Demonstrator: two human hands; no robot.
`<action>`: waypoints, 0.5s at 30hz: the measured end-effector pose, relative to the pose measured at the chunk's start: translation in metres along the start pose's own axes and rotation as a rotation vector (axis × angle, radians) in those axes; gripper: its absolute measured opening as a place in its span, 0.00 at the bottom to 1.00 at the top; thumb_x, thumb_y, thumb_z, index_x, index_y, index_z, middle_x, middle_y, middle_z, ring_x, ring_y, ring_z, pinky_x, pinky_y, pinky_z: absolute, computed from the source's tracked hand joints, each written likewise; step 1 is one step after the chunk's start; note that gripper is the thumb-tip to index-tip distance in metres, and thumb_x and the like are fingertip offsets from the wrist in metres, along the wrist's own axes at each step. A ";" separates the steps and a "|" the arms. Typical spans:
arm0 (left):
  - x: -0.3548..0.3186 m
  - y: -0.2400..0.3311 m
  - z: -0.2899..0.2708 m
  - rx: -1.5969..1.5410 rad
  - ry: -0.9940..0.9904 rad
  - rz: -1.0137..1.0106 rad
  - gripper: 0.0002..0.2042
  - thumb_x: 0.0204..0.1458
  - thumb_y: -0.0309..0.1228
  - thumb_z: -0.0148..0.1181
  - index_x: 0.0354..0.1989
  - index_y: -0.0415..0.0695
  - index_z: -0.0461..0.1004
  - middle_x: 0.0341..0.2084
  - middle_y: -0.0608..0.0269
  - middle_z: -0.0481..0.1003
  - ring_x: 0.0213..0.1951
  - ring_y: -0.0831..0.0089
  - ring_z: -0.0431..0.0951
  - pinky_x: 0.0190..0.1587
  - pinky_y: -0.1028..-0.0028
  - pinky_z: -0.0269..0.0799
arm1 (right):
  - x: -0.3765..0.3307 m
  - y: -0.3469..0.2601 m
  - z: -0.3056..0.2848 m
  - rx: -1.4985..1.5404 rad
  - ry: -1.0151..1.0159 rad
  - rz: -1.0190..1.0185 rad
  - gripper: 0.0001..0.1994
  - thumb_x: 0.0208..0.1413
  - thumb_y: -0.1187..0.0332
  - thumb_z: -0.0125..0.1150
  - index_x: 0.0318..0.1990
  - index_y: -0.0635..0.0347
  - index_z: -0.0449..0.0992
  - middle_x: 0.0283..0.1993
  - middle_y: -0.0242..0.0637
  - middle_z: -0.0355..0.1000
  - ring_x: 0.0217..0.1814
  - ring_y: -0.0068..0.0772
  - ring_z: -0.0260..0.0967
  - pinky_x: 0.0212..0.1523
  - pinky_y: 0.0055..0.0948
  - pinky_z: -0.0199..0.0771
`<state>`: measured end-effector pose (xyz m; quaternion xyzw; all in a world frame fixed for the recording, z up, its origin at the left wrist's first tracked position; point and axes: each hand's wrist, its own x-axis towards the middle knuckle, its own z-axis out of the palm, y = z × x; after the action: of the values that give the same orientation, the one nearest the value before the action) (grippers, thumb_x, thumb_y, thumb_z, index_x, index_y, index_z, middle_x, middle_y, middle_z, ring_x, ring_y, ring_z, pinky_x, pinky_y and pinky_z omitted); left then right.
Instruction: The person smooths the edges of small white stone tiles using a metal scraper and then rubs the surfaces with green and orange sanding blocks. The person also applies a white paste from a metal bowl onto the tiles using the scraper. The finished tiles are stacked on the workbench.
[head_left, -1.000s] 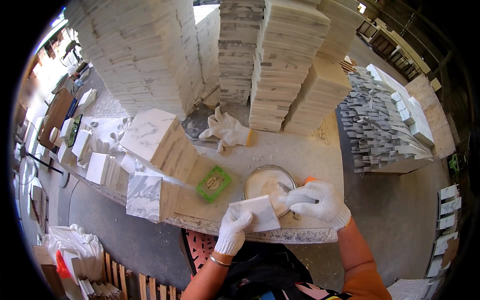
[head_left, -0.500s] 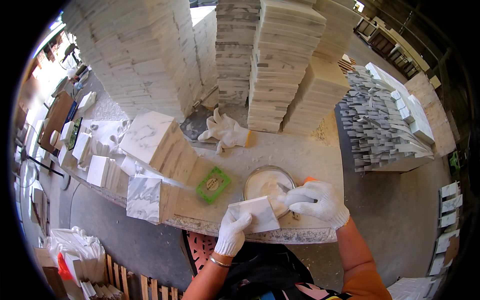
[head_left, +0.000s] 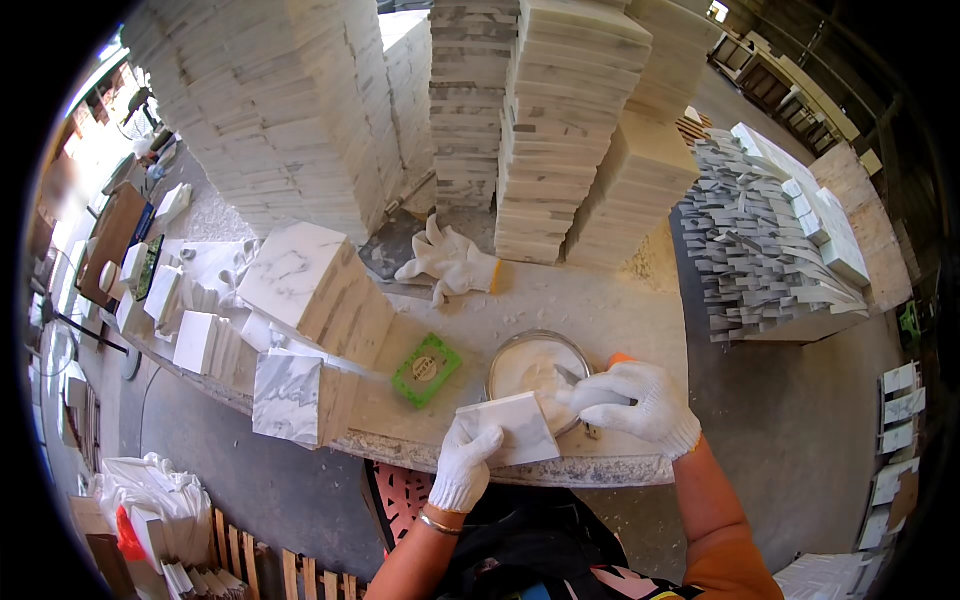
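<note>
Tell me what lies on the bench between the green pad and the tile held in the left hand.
Nothing: in the head view, only bare dusty bench top separates the green pad from the tile held by the left hand.

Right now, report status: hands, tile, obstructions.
Left hand gripping white marble tile. Right hand holds scraper in paste bowl. Green sponge beside bowl, clear of both.

Counted on the bench: 2 gloved hands at lower centre, 1 round bowl of white paste [head_left: 535, 365], 1 green sponge [head_left: 426, 369], 1 held marble tile [head_left: 510, 430], and 1 spare white glove [head_left: 450, 262] at upper centre.
</note>
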<state>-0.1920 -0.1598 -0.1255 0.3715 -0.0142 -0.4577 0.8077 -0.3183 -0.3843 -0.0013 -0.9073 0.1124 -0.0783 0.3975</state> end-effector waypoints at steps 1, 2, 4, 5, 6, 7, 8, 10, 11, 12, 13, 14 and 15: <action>0.000 0.000 0.000 0.004 0.002 0.006 0.25 0.52 0.29 0.70 0.57 0.35 0.69 0.48 0.60 0.77 0.47 0.72 0.77 0.53 0.70 0.72 | 0.000 0.000 0.000 0.000 0.001 -0.011 0.15 0.51 0.63 0.70 0.45 0.57 0.87 0.41 0.31 0.83 0.34 0.28 0.67 0.40 0.27 0.72; 0.000 0.000 0.000 0.007 0.003 0.012 0.26 0.52 0.29 0.70 0.57 0.35 0.69 0.48 0.60 0.77 0.47 0.72 0.77 0.53 0.71 0.72 | -0.001 0.000 0.000 0.000 0.001 -0.022 0.15 0.51 0.63 0.70 0.45 0.58 0.87 0.41 0.31 0.83 0.34 0.28 0.66 0.40 0.27 0.72; 0.000 0.000 0.000 0.011 0.007 0.016 0.26 0.52 0.30 0.71 0.58 0.35 0.68 0.48 0.60 0.77 0.47 0.72 0.77 0.53 0.71 0.72 | -0.002 -0.001 0.001 0.018 0.001 -0.026 0.15 0.51 0.63 0.70 0.44 0.58 0.87 0.42 0.31 0.83 0.34 0.28 0.66 0.41 0.26 0.72; 0.000 0.000 0.000 0.011 0.009 0.015 0.26 0.52 0.30 0.71 0.58 0.35 0.68 0.48 0.60 0.77 0.47 0.72 0.76 0.53 0.71 0.72 | -0.002 -0.002 0.002 0.036 0.001 -0.018 0.15 0.51 0.63 0.70 0.44 0.58 0.87 0.42 0.31 0.83 0.34 0.28 0.66 0.41 0.26 0.72; 0.000 0.000 0.000 0.010 0.011 0.013 0.27 0.52 0.30 0.71 0.58 0.35 0.68 0.48 0.60 0.77 0.47 0.72 0.76 0.53 0.71 0.72 | -0.002 -0.002 0.002 0.054 0.001 -0.011 0.15 0.51 0.62 0.70 0.44 0.58 0.87 0.42 0.30 0.84 0.34 0.28 0.66 0.41 0.26 0.71; 0.000 0.000 0.000 0.009 0.010 0.011 0.26 0.52 0.30 0.71 0.58 0.35 0.68 0.48 0.60 0.77 0.47 0.72 0.76 0.53 0.71 0.72 | -0.002 -0.002 0.003 0.046 0.005 -0.020 0.15 0.51 0.62 0.70 0.44 0.58 0.87 0.42 0.30 0.84 0.34 0.28 0.66 0.41 0.26 0.71; 0.001 -0.001 0.000 0.007 0.009 0.009 0.26 0.52 0.29 0.71 0.58 0.35 0.68 0.48 0.60 0.77 0.47 0.72 0.76 0.53 0.71 0.72 | -0.002 -0.001 0.003 0.039 0.009 -0.030 0.15 0.51 0.62 0.70 0.44 0.58 0.87 0.42 0.30 0.84 0.34 0.28 0.66 0.41 0.26 0.71; 0.001 0.000 0.000 0.005 0.008 0.005 0.26 0.52 0.29 0.70 0.58 0.35 0.68 0.48 0.60 0.77 0.47 0.73 0.76 0.52 0.71 0.72 | -0.002 0.000 0.003 0.029 0.010 -0.039 0.15 0.51 0.62 0.70 0.44 0.58 0.87 0.42 0.30 0.84 0.35 0.28 0.66 0.42 0.27 0.71; 0.001 0.000 0.001 0.004 0.009 0.005 0.26 0.52 0.29 0.70 0.58 0.35 0.68 0.48 0.60 0.77 0.47 0.73 0.76 0.52 0.71 0.72 | -0.002 0.000 0.003 0.026 0.009 -0.040 0.14 0.51 0.62 0.70 0.43 0.58 0.87 0.42 0.30 0.84 0.35 0.28 0.66 0.42 0.27 0.71; 0.001 0.000 0.001 0.003 0.009 0.004 0.26 0.52 0.29 0.70 0.58 0.35 0.68 0.48 0.60 0.77 0.47 0.73 0.76 0.52 0.71 0.72 | -0.002 0.001 0.004 0.024 0.007 -0.040 0.14 0.51 0.62 0.69 0.43 0.58 0.87 0.42 0.30 0.84 0.35 0.29 0.66 0.42 0.27 0.71; 0.001 -0.001 -0.001 0.004 0.008 0.000 0.27 0.52 0.29 0.70 0.58 0.35 0.68 0.49 0.60 0.77 0.49 0.72 0.76 0.54 0.70 0.71 | -0.002 0.002 0.004 0.014 0.008 -0.048 0.14 0.51 0.62 0.69 0.43 0.58 0.87 0.42 0.30 0.84 0.35 0.29 0.66 0.42 0.27 0.72; 0.001 -0.003 -0.004 0.005 0.007 -0.004 0.27 0.51 0.28 0.70 0.59 0.35 0.68 0.50 0.59 0.77 0.50 0.71 0.76 0.56 0.70 0.71 | -0.002 0.004 0.005 0.004 0.008 -0.057 0.14 0.51 0.62 0.69 0.43 0.58 0.87 0.42 0.30 0.84 0.35 0.29 0.66 0.42 0.27 0.72; 0.001 -0.003 -0.006 0.005 0.005 -0.007 0.28 0.51 0.28 0.70 0.60 0.35 0.68 0.51 0.59 0.77 0.52 0.70 0.76 0.58 0.69 0.70 | -0.002 0.005 0.006 -0.006 0.009 -0.066 0.14 0.51 0.62 0.69 0.43 0.58 0.87 0.42 0.30 0.84 0.35 0.29 0.66 0.42 0.27 0.72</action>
<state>-0.1917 -0.1582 -0.1322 0.3750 -0.0120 -0.4595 0.8051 -0.3194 -0.3830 -0.0092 -0.9114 0.0845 -0.0952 0.3914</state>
